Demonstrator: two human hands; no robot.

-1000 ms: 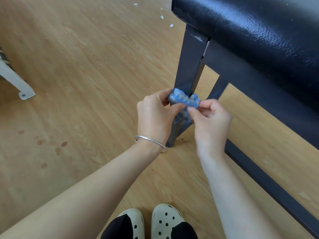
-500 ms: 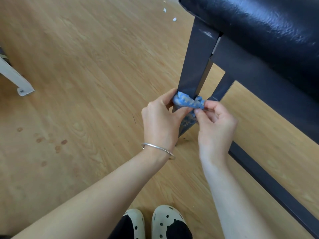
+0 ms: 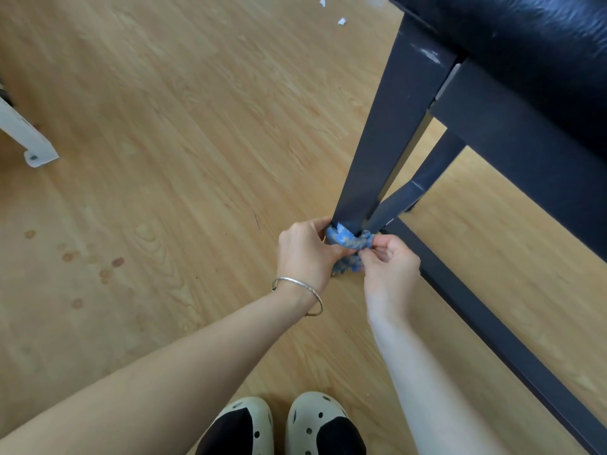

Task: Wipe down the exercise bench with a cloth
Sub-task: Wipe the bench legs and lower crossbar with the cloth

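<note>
Nearest, cream clogs (image 3: pixel 315 418) stand on the wood floor (image 3: pixel 164 159). Up the arms, there's a silver bangle (image 3: pixel 299 287) on the left wrist. The left hand (image 3: pixel 305 254) grips one end of the blue cloth (image 3: pixel 348 241), fingers curled tight on it. The right hand (image 3: pixel 389 267) pinches the other end between thumb and forefinger. The cloth is bunched against the foot of the dark bench leg (image 3: pixel 384 136), low by the floor. Far right is the black padded seat (image 3: pixel 525 37), and far off lie white paper scraps (image 3: pixel 341 22).

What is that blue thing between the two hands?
A bunched blue cloth, pinched by the left hand and the right hand, against the bottom of the dark bench leg. The head view shows it.
</note>
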